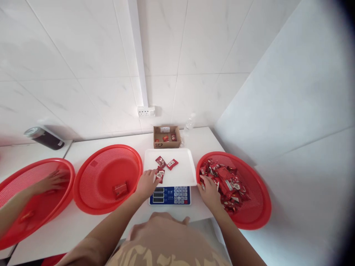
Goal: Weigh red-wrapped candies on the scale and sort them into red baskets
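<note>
A white weighing tray sits on a scale with a blue keypad panel. Three small red wrapped packets lie on it, one of them a packet apart from the others. My left hand is at the tray's front left, thumb and fingers closed about the edge of the nearest red packet. At the left rim of the right red basket, my right hand has its fingers apart, beside a heap of red packets; its fingertips partly cover some of them.
A red basket left of the scale holds a red packet. Farther left, another person's hand reaches into another red basket. Behind the tray stand a cardboard box and a clear bottle. A dark tumbler lies far left.
</note>
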`<action>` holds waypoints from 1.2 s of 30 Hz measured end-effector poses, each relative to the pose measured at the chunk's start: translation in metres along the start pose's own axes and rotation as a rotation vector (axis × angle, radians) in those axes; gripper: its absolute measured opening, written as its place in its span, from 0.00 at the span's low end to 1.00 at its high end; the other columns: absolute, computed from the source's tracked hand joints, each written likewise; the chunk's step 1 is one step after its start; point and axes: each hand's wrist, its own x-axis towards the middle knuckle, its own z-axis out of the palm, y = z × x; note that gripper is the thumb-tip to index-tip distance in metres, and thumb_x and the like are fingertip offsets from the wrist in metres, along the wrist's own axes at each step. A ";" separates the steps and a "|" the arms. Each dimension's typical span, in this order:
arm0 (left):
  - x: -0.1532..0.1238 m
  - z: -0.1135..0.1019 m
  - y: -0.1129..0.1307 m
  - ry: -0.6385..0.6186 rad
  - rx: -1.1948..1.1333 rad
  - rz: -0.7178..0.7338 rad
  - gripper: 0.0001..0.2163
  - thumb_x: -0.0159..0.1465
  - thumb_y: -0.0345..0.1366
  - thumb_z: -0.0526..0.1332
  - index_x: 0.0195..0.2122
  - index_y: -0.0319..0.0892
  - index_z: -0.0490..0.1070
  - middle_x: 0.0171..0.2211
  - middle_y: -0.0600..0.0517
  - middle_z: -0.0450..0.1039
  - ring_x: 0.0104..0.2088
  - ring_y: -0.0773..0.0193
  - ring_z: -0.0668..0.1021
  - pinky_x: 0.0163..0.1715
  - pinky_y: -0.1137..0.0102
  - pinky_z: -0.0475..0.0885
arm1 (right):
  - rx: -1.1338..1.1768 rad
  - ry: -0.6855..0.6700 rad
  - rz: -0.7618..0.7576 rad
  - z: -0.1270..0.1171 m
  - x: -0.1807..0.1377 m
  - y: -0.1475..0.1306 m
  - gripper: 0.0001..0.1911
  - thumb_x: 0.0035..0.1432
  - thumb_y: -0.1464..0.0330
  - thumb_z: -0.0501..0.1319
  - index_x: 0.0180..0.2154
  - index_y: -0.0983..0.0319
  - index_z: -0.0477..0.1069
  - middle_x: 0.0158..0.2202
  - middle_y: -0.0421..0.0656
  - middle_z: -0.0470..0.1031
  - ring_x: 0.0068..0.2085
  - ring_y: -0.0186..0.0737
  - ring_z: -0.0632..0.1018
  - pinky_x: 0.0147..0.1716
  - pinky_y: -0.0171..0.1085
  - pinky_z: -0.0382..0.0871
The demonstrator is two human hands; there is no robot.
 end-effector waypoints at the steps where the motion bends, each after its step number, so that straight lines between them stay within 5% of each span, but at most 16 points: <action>1: 0.008 0.008 0.007 -0.027 0.013 0.004 0.18 0.62 0.42 0.54 0.51 0.41 0.64 0.48 0.43 0.70 0.51 0.53 0.70 0.50 0.61 0.64 | -0.026 0.001 0.004 0.004 -0.002 0.003 0.21 0.54 0.64 0.51 0.48 0.64 0.68 0.50 0.54 0.69 0.54 0.51 0.68 0.53 0.53 0.62; 5: 0.028 0.024 0.020 -0.082 0.032 -0.021 0.21 0.59 0.37 0.58 0.53 0.40 0.61 0.46 0.41 0.70 0.48 0.51 0.72 0.44 0.61 0.66 | -0.042 0.015 -0.002 0.015 -0.012 0.014 0.22 0.56 0.63 0.51 0.51 0.63 0.65 0.52 0.54 0.67 0.55 0.50 0.66 0.54 0.52 0.61; 10: 0.022 0.010 0.015 -0.036 -0.046 -0.031 0.20 0.63 0.32 0.51 0.57 0.46 0.56 0.50 0.45 0.67 0.44 0.59 0.75 0.40 0.69 0.68 | -0.031 -0.003 0.014 0.019 -0.016 0.020 0.23 0.58 0.61 0.50 0.52 0.65 0.64 0.53 0.55 0.65 0.56 0.50 0.65 0.54 0.51 0.62; 15: -0.010 -0.026 -0.033 0.248 -0.163 -0.222 0.18 0.63 0.37 0.50 0.55 0.45 0.58 0.52 0.45 0.65 0.47 0.57 0.72 0.41 0.67 0.69 | -0.066 0.072 -0.047 0.013 -0.011 0.014 0.22 0.58 0.63 0.50 0.53 0.64 0.63 0.54 0.54 0.65 0.57 0.50 0.64 0.55 0.52 0.60; 17: -0.027 -0.037 -0.057 0.279 -0.123 -0.350 0.21 0.64 0.42 0.49 0.57 0.45 0.57 0.51 0.43 0.65 0.46 0.54 0.73 0.38 0.64 0.70 | -0.082 0.105 -0.121 0.010 -0.005 0.005 0.21 0.59 0.64 0.50 0.52 0.63 0.64 0.55 0.54 0.64 0.58 0.50 0.63 0.55 0.53 0.58; 20: -0.042 -0.042 -0.077 0.319 0.031 -0.369 0.23 0.64 0.44 0.48 0.58 0.42 0.58 0.53 0.41 0.63 0.51 0.49 0.69 0.45 0.58 0.67 | -0.109 0.063 -0.231 0.013 0.008 -0.016 0.20 0.60 0.67 0.49 0.53 0.62 0.65 0.55 0.52 0.65 0.58 0.49 0.62 0.57 0.52 0.56; 23: -0.037 -0.033 -0.067 0.305 0.106 -0.207 0.19 0.65 0.41 0.47 0.53 0.40 0.65 0.53 0.40 0.64 0.53 0.49 0.67 0.52 0.56 0.62 | -0.156 -0.086 -0.317 0.026 0.028 -0.044 0.21 0.60 0.69 0.47 0.54 0.61 0.65 0.57 0.49 0.65 0.60 0.49 0.60 0.57 0.51 0.55; 29: 0.015 0.004 -0.010 0.007 0.112 0.110 0.16 0.64 0.38 0.51 0.52 0.44 0.66 0.50 0.45 0.69 0.51 0.56 0.69 0.52 0.63 0.62 | -0.283 -0.400 -0.405 0.057 0.067 -0.088 0.24 0.60 0.76 0.46 0.57 0.59 0.61 0.61 0.45 0.61 0.63 0.50 0.54 0.57 0.52 0.51; 36: 0.056 0.017 -0.001 -0.110 0.146 0.133 0.21 0.60 0.27 0.52 0.56 0.42 0.61 0.51 0.42 0.67 0.49 0.53 0.69 0.48 0.61 0.65 | -0.364 -0.403 -0.447 0.052 0.063 -0.088 0.16 0.62 0.74 0.47 0.47 0.61 0.69 0.48 0.48 0.72 0.53 0.45 0.66 0.51 0.43 0.58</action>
